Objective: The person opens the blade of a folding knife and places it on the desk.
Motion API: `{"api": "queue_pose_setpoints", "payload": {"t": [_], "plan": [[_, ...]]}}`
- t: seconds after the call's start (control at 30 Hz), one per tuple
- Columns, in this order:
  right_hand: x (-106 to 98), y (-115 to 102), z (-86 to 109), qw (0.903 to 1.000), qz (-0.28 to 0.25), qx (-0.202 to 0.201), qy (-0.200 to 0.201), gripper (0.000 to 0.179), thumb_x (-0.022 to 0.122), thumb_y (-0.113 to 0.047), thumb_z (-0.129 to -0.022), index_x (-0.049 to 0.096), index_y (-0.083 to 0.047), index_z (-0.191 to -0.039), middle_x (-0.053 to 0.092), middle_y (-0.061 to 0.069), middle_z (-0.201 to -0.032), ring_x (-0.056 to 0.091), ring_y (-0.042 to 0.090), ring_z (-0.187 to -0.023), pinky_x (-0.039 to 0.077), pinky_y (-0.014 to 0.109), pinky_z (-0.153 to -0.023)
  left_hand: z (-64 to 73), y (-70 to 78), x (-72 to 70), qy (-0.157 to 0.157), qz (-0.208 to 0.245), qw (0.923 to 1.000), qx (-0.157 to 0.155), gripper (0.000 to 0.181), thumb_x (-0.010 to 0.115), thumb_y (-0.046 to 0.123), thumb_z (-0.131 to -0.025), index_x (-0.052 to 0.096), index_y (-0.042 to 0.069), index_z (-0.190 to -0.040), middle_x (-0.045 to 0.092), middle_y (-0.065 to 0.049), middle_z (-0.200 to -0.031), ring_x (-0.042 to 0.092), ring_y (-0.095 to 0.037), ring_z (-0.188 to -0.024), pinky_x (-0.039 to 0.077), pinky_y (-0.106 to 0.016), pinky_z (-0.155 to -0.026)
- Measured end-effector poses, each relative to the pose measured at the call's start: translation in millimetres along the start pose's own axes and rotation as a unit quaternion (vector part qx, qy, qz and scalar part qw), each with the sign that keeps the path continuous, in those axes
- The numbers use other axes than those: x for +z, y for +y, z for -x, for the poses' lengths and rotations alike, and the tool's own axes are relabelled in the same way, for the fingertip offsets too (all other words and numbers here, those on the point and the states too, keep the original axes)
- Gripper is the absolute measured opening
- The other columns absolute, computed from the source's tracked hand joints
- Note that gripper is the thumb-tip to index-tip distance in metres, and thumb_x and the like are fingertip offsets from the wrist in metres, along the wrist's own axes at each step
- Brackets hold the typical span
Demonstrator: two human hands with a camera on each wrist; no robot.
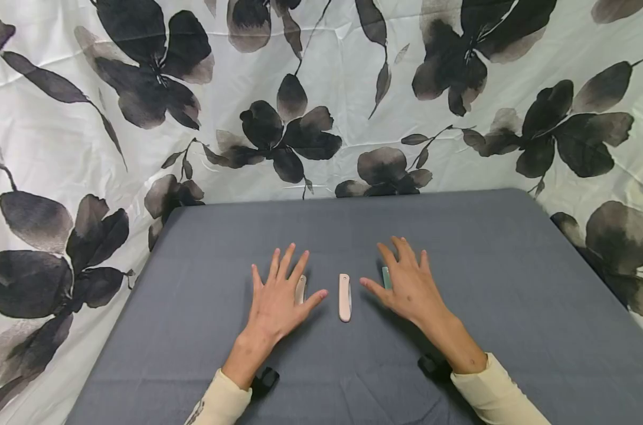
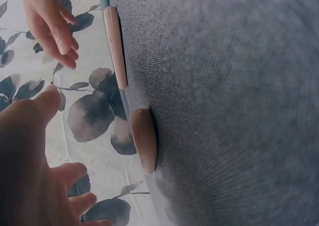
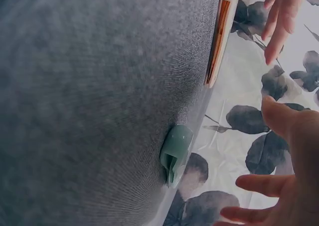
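Observation:
Three folded pocket knives lie in a row on the grey cloth. The pink one [image 1: 345, 298] is in the middle, between both hands, with a strip of blade along its right side. My left hand [image 1: 276, 298], fingers spread, hovers over the beige knife [image 1: 300, 289] and partly covers it in the head view; from the left wrist, that beige knife [image 2: 143, 140] shows whole. On the other side, my right hand [image 1: 410, 289] is held above the green knife [image 1: 387, 277], its fingers spread too. The right wrist view shows the green knife [image 3: 177, 153] below the fingers. Neither hand holds anything.
A grey cloth [image 1: 342, 378] covers the table, whose far edge meets a hanging white sheet [image 1: 353, 77] with dark printed flowers. Black wrist devices [image 1: 265, 381] sit under both forearms, next to cream sleeves [image 1: 493, 389].

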State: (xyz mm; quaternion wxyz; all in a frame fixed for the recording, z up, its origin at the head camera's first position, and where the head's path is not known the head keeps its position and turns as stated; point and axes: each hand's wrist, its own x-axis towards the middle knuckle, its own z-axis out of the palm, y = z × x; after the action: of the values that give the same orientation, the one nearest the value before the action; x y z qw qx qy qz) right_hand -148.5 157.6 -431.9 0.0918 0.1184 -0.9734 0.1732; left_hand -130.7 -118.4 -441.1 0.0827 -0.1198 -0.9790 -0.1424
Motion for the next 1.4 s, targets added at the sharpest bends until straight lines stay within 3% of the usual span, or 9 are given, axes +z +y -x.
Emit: {"api": "queue_pose_setpoints", "payload": {"t": [0.37, 0.67, 1.0, 1.4], "plan": [[0, -16, -10.0, 0.9982, -0.059, -0.009, 0.005, 0.056, 0.075, -0.040, -0.095, 0.063, -0.007, -0.140, 0.056, 0.020, -0.146, 0.054, 0.043, -0.134, 0.042, 0.063, -0.111, -2.0, -0.4, -3.3, 0.004, 0.051, 0.9986, -0.014, 0.073, 0.061, 0.059, -0.100, 0.047, 0.017, -0.158, 0.045, -0.010, -0.164, 0.043, -0.032, -0.151, 0.032, -0.065, -0.120], [7, -32, -10.6, 0.9941, -0.106, -0.022, -0.002, 0.045, 0.075, -0.032, -0.097, 0.068, -0.006, -0.133, 0.065, 0.014, -0.131, 0.061, 0.037, -0.122, 0.047, 0.059, -0.104, 5.0, -1.3, -4.8, 0.022, 0.083, 0.9958, -0.032, 0.062, 0.073, 0.042, -0.097, 0.059, 0.008, -0.147, 0.058, -0.015, -0.147, 0.058, -0.036, -0.134, 0.048, -0.056, -0.106], [8, -48, -15.3, 0.9930, -0.113, -0.030, -0.013, 0.039, 0.075, -0.030, -0.097, 0.071, -0.007, -0.129, 0.067, 0.013, -0.125, 0.062, 0.035, -0.118, 0.048, 0.057, -0.102, 9.4, -6.4, -5.6, 0.013, 0.093, 0.9942, -0.053, 0.053, 0.076, 0.031, -0.096, 0.063, 0.005, -0.141, 0.063, -0.016, -0.132, 0.063, -0.034, -0.118, 0.053, -0.052, -0.096], [11, -67, -22.3, 0.9881, -0.142, -0.034, -0.050, 0.038, 0.074, -0.027, -0.098, 0.071, -0.006, -0.129, 0.067, 0.015, -0.127, 0.060, 0.035, -0.122, 0.044, 0.059, -0.108, 14.3, -11.6, -11.8, -0.004, 0.106, 0.9918, -0.071, 0.056, 0.080, 0.029, -0.092, 0.064, 0.006, -0.140, 0.062, -0.013, -0.118, 0.062, -0.028, -0.104, 0.055, -0.048, -0.086]]}}
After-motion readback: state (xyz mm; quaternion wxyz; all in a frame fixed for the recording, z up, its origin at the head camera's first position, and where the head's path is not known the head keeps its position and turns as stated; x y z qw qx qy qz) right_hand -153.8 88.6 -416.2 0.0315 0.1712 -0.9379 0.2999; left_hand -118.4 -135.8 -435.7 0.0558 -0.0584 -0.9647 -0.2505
